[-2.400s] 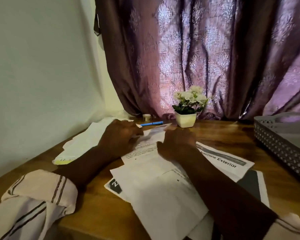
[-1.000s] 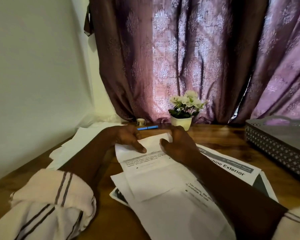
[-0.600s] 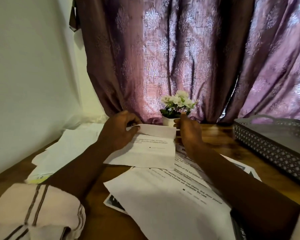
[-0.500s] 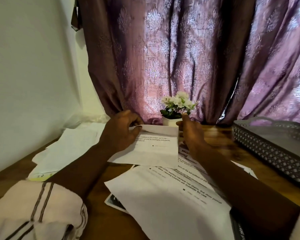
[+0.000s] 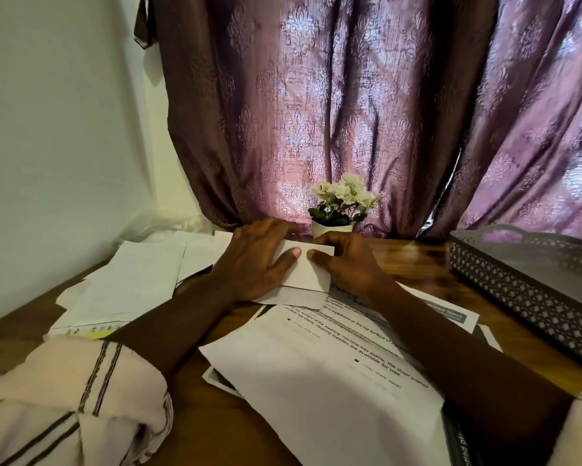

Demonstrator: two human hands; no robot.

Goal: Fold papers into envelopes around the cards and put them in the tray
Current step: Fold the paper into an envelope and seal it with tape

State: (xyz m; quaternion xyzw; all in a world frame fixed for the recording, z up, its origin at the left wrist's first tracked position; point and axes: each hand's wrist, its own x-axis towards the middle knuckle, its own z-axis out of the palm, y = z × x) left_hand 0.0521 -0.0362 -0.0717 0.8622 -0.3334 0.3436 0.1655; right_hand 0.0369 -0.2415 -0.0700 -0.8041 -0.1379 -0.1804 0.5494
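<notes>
both hands press a folded paper on the table
the paper is a small white rectangle with a blank face, lying on printed sheets just in front of a potted flower. the left hand lies flat on it, fingers straight. the right hand curls round its far right corner, thumb tip down. the tray stands apart at right.

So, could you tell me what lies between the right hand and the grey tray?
In the head view, only bare wooden table lies between the right hand, which holds the folded paper, and the tray.
</notes>
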